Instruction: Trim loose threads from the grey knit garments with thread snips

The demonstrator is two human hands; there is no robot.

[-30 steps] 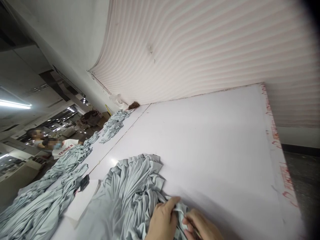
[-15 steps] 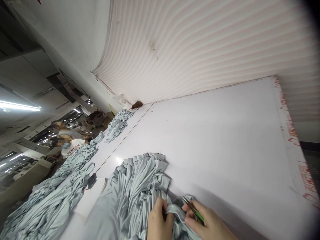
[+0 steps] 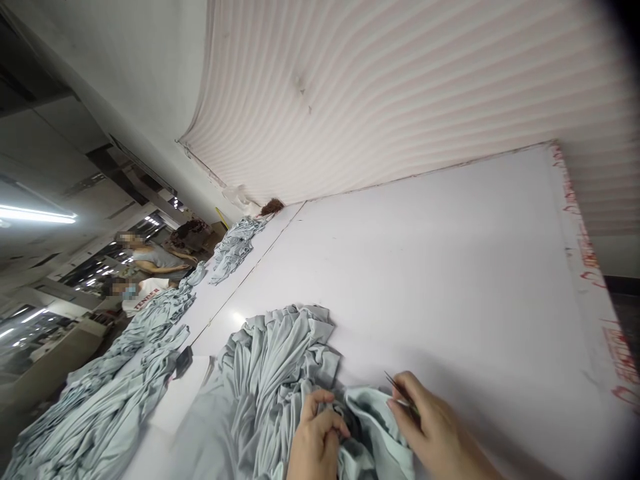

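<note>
A heap of pale grey-green fabric lies gathered in folds on the white table. At its near right edge my left hand is closed, fingers curled on a fold of the cloth. A loose flap of this fabric rises between my two hands. My right hand grips a pair of thread snips, whose thin blades point up and left above the flap. The snips' handle is mostly hidden in that hand, which is beside the flap; whether it touches the cloth I cannot tell.
More grey-green cloth runs along the table's left side, with a smaller heap farther back. White paper and a small dark object lie between. Two people are at the far left. A striped sheet borders the table.
My right hand has moved slightly right and turned, so the green handle is hidden. The cloth between my hands has opened into a raised flap. My left fingers have shifted on the fabric.
</note>
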